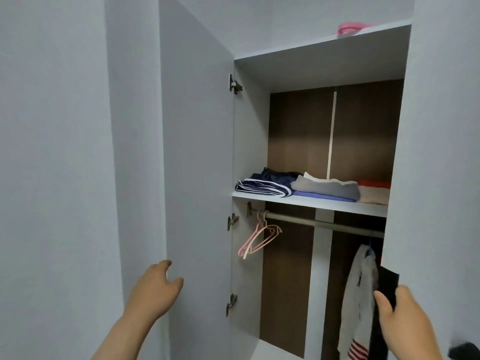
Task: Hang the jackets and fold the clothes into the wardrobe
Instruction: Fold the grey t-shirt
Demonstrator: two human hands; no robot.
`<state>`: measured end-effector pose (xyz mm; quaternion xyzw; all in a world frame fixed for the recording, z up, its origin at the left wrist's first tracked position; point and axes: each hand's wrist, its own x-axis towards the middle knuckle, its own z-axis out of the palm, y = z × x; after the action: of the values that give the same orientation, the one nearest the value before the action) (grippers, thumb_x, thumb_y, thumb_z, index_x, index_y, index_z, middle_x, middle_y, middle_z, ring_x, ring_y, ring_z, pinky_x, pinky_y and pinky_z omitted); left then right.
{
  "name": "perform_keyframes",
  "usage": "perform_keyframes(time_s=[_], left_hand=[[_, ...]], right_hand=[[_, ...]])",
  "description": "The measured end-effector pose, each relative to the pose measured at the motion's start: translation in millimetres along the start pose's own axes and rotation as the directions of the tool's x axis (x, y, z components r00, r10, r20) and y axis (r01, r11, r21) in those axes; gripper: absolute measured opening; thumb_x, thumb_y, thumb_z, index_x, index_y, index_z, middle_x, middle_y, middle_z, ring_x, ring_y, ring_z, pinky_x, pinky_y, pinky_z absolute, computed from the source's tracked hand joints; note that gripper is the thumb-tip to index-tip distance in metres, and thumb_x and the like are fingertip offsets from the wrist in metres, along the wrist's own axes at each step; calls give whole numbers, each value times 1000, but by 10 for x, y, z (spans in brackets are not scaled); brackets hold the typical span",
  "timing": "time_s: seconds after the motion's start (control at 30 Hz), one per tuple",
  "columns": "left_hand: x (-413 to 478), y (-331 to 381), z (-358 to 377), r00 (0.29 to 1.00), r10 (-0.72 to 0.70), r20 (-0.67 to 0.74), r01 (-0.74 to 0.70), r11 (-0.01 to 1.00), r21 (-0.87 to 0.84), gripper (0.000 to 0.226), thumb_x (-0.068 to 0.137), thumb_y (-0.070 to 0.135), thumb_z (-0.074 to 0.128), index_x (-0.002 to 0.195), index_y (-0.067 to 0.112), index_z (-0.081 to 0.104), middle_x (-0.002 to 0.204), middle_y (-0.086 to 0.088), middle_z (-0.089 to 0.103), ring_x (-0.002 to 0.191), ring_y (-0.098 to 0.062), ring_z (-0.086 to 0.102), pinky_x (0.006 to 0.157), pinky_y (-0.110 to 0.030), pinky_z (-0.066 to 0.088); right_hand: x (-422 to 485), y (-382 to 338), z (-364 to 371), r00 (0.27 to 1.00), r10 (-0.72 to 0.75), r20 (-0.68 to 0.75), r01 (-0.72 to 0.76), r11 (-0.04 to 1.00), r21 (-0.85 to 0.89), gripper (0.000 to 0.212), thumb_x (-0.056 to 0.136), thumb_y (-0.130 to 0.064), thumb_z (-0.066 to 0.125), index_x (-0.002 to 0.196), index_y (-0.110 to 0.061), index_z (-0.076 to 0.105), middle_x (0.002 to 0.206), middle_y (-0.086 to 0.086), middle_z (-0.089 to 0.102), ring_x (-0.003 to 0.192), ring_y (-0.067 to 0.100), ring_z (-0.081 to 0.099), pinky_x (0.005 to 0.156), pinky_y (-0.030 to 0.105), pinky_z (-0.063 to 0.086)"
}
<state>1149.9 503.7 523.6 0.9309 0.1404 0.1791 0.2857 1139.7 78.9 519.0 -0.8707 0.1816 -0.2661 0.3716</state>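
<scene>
The wardrobe stands open, its left door point(197, 152) swung out toward me. My left hand point(155, 289) grips the door's outer edge low down. My right hand point(400, 310) holds the edge of the dark right door point(388, 284). On the shelf point(306, 202) lie folded clothes: a navy striped pile point(262, 187), a grey garment point(327, 188) over a blue one, and a beige and red pile point(374, 192). Below, a rail point(322, 223) carries empty pink hangers point(259, 240) at the left and a grey-white jacket with red stripes point(358, 294) at the right.
A pink object point(350, 28) lies on top of the wardrobe. Pale walls flank the wardrobe on both sides. A dark object point(465, 350) shows at the bottom right corner. The middle of the rail is bare.
</scene>
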Motion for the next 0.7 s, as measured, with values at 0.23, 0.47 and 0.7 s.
perform_keyframes(time_s=[0.23,0.47,0.7], left_hand=[[514,-210,-129,993,-49,106,29,983,182,34,91,40,53,108,14,41,118,-11,61,105,-30,60,77,-33,45],[951,-284,56,984,-5,179,10,1000,-25,37,87,30,67,101,7,43,109,-16,60,94,-31,57,76,-36,41],[1178,-342,227,995,6,100,6,993,-118,45,81,32,76,80,7,39,76,-16,59,72,-31,59,66,-39,45]], right_hand=[[170,-100,474,997,-61,-38,62,998,6,22,100,-23,52,84,-11,44,71,12,53,60,23,54,48,29,36],[292,-123,713,993,-85,-77,86,996,11,20,101,-27,50,85,-15,44,74,7,51,61,17,51,51,24,35],[398,-89,855,991,-73,-109,73,997,0,19,101,-29,50,88,-17,44,78,5,51,65,13,51,54,21,35]])
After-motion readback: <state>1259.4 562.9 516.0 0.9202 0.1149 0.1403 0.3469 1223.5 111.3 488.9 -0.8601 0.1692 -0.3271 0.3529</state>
